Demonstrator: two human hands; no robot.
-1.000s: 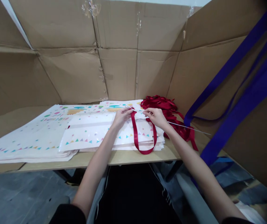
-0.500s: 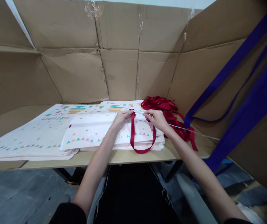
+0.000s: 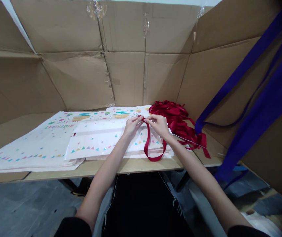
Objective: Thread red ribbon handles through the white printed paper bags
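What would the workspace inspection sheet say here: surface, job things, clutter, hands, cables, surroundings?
Surface: pale tabletop, mostly covered by printed sheets.
Job's things: red ribbon looping below the fingers; upper printed sheet beneath the hands; thin rod showing past the right wrist.
Clutter: tangled red ribbon heap at right.
Hands: left hand and right hand pinching the ribbon, fingertips close together.
Cables: nothing seen.
Surroundings: creased cardboard walls; blue straps hanging right.

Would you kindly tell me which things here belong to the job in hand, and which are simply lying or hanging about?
In the job, it seems:
looped red ribbon, pinched by left hand and right hand
thin rod
printed white sheets beneath
pile of red ribbon, likely supply

Apparently just around:
purple straps, hanging at right
cardboard walls
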